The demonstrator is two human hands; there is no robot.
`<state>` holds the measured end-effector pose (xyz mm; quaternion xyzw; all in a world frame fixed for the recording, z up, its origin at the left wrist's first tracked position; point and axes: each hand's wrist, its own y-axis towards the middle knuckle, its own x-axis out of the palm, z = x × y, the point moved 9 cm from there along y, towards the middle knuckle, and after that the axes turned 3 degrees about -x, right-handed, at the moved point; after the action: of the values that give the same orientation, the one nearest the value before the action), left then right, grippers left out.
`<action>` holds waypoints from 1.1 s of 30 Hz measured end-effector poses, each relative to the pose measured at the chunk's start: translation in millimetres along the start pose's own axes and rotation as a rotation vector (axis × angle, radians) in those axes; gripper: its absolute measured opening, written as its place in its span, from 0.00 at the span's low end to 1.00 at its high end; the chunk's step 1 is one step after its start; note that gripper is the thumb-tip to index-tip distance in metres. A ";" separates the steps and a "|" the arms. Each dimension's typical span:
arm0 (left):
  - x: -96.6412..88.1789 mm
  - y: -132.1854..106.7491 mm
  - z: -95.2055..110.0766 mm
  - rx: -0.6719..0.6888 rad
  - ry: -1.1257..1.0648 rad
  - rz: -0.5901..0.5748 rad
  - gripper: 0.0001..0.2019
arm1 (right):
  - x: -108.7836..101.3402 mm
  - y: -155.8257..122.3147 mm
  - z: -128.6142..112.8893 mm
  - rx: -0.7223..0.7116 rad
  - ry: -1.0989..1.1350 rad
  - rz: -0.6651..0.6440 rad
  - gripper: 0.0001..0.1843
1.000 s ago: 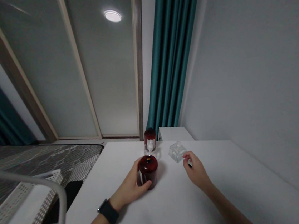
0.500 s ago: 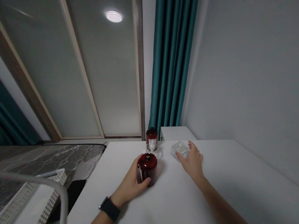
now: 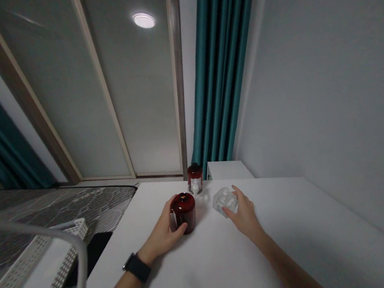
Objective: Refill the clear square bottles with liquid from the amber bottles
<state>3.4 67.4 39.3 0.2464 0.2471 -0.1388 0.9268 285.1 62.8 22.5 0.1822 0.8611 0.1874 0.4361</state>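
Frosted sliding doors [image 3: 141, 99] stand at eleven o'clock from the held bottle, with a teal curtain [image 3: 221, 76] at one o'clock, both beyond a white table [image 3: 226, 265]. On that table, the left hand [image 3: 163, 232], a dark watch [image 3: 137, 267] at its wrist, is curved around a dark red bottle [image 3: 186, 214], thumb on the near side; the bottle is upright. At about three o'clock from it, the right hand [image 3: 244, 212] is partly open, thumb and fingers set against the edges of a clear plastic piece [image 3: 225, 202]. Another red bottle [image 3: 194, 173] stands at one o'clock, near the table's far edge. Between eight and nine o'clock, off the table, sits a white basket [image 3: 58, 265] with holes in its walls.
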 end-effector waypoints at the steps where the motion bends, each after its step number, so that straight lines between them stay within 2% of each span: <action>1: -1.8 -0.2 -1.3 -0.001 -0.003 0.009 0.39 | 2.2 -3.9 -5.9 -0.021 0.035 -0.027 0.40; 10: -8.8 1.8 -9.8 0.009 -0.006 0.028 0.38 | 21.2 -35.4 -59.8 -0.100 0.356 -0.335 0.44; 15: -17.3 3.1 -13.4 0.053 0.138 0.088 0.37 | 26.6 -52.0 -77.9 -0.109 0.443 -0.503 0.47; 18: -32.0 -3.0 3.3 0.110 0.255 0.195 0.37 | 27.2 -57.2 -84.2 -0.121 0.468 -0.548 0.48; 21: -38.8 -16.3 43.4 0.283 0.367 0.291 0.33 | 29.4 -58.0 -84.1 -0.099 0.515 -0.569 0.49; 23: -31.0 -23.7 67.0 0.379 0.348 0.271 0.27 | 32.1 -58.2 -82.5 -0.077 0.564 -0.584 0.51; 25: -15.9 -24.8 77.4 0.377 0.268 0.187 0.22 | 34.8 -58.9 -81.4 -0.066 0.606 -0.600 0.54; 27: -3.5 -23.2 78.5 0.324 0.191 0.147 0.18 | 36.5 -60.0 -81.8 -0.069 0.636 -0.614 0.55; 29: 12.7 -20.8 75.7 0.282 0.149 0.045 0.13 | 36.9 -61.2 -83.1 -0.083 0.646 -0.624 0.57; 31: 23.0 -19.4 71.0 0.239 0.124 -0.036 0.13 | 36.6 -62.1 -83.7 -0.092 0.631 -0.629 0.58; 33: 25.7 -17.9 65.8 0.179 0.098 -0.070 0.15 | 36.0 -62.8 -83.6 -0.097 0.603 -0.632 0.58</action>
<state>43.8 14.3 68.6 0.3257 0.2873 -0.1804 0.8825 187.3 12.2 13.5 -0.1736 0.9535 0.1301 0.2091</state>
